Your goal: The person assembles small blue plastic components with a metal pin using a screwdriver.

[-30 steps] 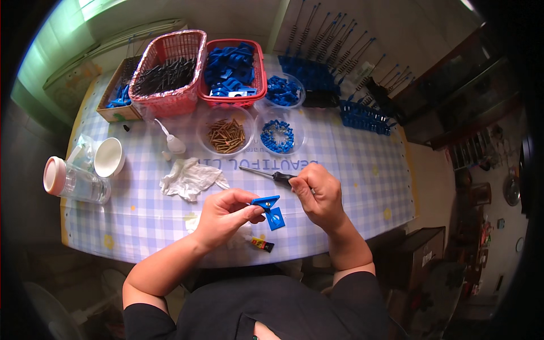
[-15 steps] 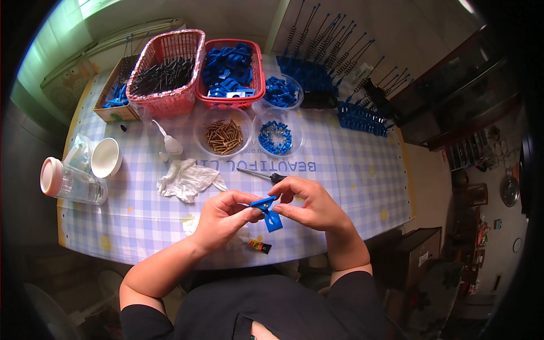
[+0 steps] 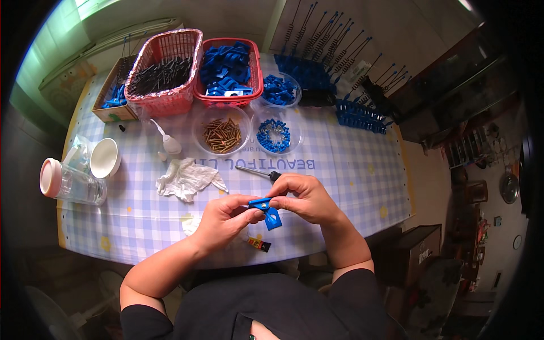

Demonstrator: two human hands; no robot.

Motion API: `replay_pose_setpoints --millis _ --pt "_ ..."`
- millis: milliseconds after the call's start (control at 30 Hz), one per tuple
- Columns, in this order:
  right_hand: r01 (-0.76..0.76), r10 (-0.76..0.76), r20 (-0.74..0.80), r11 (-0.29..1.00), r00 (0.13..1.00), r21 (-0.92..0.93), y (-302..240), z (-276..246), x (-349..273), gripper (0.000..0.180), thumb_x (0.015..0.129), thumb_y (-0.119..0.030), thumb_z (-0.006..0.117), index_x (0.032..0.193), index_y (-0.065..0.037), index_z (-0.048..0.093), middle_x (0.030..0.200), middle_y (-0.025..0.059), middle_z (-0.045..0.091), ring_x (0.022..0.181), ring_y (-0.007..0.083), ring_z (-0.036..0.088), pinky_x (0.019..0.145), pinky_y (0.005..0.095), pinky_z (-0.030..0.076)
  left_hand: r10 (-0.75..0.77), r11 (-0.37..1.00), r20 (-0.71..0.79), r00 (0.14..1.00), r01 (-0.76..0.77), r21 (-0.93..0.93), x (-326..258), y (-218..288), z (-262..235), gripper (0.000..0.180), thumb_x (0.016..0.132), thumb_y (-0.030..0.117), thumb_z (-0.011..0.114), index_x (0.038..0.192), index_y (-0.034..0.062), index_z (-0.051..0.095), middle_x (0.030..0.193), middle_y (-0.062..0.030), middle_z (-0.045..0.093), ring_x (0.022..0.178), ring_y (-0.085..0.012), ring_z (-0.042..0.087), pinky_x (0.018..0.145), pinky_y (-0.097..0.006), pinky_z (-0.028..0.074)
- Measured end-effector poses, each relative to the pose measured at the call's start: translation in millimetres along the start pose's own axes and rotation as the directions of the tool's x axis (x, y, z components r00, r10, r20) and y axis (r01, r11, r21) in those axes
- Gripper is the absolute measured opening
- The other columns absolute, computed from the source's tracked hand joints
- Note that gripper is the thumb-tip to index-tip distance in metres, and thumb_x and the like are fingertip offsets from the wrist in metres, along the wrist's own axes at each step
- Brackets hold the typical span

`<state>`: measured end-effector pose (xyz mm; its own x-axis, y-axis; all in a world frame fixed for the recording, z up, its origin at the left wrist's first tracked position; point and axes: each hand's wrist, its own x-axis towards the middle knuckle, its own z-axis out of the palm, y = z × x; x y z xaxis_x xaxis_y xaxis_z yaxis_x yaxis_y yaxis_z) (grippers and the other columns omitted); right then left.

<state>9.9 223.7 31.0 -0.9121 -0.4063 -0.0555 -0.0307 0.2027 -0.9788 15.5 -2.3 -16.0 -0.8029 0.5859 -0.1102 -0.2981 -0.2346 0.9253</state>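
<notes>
Between my hands, above the near part of the table, is a blue plastic clip-like part (image 3: 273, 220) with a flat tab and a small round metal piece near its top. My left hand (image 3: 222, 220) pinches its left side between thumb and fingers. With thumb and fingertips, my right hand (image 3: 309, 199) grips its upper right edge. Just beyond my right hand lies a screwdriver (image 3: 258, 171) with a dark handle. Below the part, a small black, yellow and red tube (image 3: 259, 244) rests on the cloth.
Farther back stand a bowl of brass-coloured pins (image 3: 222, 135), a bowl of small blue pieces (image 3: 273, 136), a red basket of blue parts (image 3: 228, 101) and a pink basket of black rods (image 3: 164, 105). At left are crumpled tissue (image 3: 184, 178), a white bowl (image 3: 106, 158) and a jar (image 3: 76, 184).
My right thumb and fingertips have closed in on the top of the blue part, which has turned slightly. My left hand keeps its pinch.
</notes>
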Motion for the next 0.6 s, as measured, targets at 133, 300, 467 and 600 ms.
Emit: replay_pose_setpoints --millis 133,300,467,600 --pt "-0.019 0.019 -0.014 1.0 1.0 0.008 -1.8 0.9 -1.0 0.011 0.084 -0.002 0.071 0.094 0.001 0.069 0.088 0.0045 0.064 0.078 0.0099 0.058 0.069 0.0233 0.046 0.022 0.999 -0.04 0.999 -0.021 0.035 -1.0 3.5 3.5 0.021 0.092 0.002 0.063 0.113 -0.0032 0.065 0.1 -0.0087 0.07 0.09 -0.0136 0.068 0.08 -0.026 0.055" --pt "0.257 -0.359 -0.319 0.912 0.877 -0.32 -9.2 -1.9 -5.2 0.012 0.081 0.0 0.072 0.093 0.0 0.07 0.083 0.0074 0.064 0.072 0.0156 0.059 0.064 0.0269 0.046 0.322 0.873 -0.094 0.942 -0.257 0.414 0.9 7.8 2.7 0.022 0.086 -0.003 0.067 0.107 -0.0015 0.067 0.094 -0.0105 0.07 0.084 -0.0168 0.07 0.073 -0.026 0.056" --pt "0.549 -0.664 0.046 0.573 0.746 -0.608 -17.7 6.2 -8.5 0.02 0.074 -0.006 0.076 0.093 -0.005 0.07 0.071 0.0045 0.057 0.06 0.0212 0.052 0.059 0.0325 0.041 0.485 0.718 -0.063 0.872 -0.356 0.598 3.9 8.7 1.5 0.025 0.081 -0.004 0.07 0.106 0.0003 0.068 0.094 -0.0129 0.069 0.078 -0.0192 0.07 0.069 -0.027 0.056" --pt "0.546 -0.661 0.092 0.524 0.744 -0.654 -17.8 10.4 -8.9 0.023 0.073 -0.005 0.077 0.096 -0.006 0.071 0.067 0.0029 0.056 0.057 0.0181 0.049 0.053 0.0319 0.037 0.562 0.623 -0.017 0.827 -0.41 0.666 4.3 8.5 2.3 0.028 0.08 -0.004 0.072 0.106 0.0007 0.068 0.096 -0.013 0.069 0.078 -0.0192 0.069 0.067 -0.028 0.057"
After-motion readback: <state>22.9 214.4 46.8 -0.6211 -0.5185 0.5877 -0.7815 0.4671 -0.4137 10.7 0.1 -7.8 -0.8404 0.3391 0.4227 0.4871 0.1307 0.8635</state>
